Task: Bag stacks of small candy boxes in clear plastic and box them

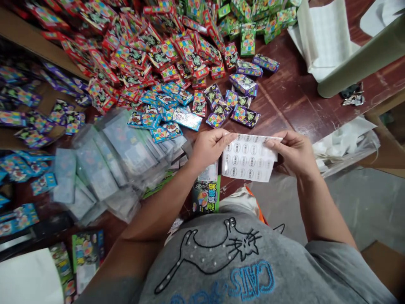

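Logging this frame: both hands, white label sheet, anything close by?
Left hand, right hand: grip closed on white sheet of round printed labels, upper corners. Blue printed boxes beyond left hand; green printed card near shirt.

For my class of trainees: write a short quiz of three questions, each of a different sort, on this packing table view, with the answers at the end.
1. Multiple choice. What do the left hand and right hand hold between them?
A) a blue box
B) a white sheet with rows of round printed marks
C) a pair of scissors

2. True or false: in the picture, the keys lie to the right of the small blue boxes.

3. Fill in the missing word: the biggest heap of small boxes is mostly ____ in colour.

Key: 1 B; 2 true; 3 red.
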`<state>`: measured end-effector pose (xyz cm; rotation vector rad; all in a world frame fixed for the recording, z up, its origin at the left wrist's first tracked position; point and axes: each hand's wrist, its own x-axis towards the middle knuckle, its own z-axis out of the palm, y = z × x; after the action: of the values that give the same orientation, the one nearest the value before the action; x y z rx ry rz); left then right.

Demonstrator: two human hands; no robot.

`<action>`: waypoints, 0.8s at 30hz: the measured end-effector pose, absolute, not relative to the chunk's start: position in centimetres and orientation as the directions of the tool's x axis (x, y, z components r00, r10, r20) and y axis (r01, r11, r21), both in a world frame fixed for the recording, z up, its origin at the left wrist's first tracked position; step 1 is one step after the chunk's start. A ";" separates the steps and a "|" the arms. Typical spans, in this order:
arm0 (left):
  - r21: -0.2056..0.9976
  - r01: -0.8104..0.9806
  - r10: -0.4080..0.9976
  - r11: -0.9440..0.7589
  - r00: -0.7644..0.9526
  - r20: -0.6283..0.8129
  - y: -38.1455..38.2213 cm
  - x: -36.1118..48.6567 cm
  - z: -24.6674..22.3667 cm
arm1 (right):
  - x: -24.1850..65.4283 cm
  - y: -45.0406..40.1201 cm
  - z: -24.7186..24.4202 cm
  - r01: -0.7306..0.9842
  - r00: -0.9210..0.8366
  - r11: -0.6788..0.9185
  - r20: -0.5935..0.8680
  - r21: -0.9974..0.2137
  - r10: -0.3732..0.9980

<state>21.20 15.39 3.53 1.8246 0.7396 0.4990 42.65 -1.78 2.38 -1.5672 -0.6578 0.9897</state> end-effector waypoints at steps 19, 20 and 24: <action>0.912 0.298 0.629 -0.281 0.775 -0.059 15.6 22.2 1.9 | 48.4 0.5 6.5 0.655 0.017 -0.005 0.008 -0.756 1.000; 0.908 0.310 0.632 -0.282 0.772 -0.068 15.7 22.2 1.8 | 48.3 0.4 6.5 0.648 0.032 -0.002 0.025 -0.761 0.999; 0.819 0.426 0.651 -0.385 0.754 -0.087 16.2 21.8 1.6 | 47.9 -0.5 5.8 0.526 0.239 -0.017 0.129 -0.850 0.962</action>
<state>21.79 16.15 1.62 2.0362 0.8100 0.3101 47.95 -0.49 5.84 -1.6642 -1.4022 0.6478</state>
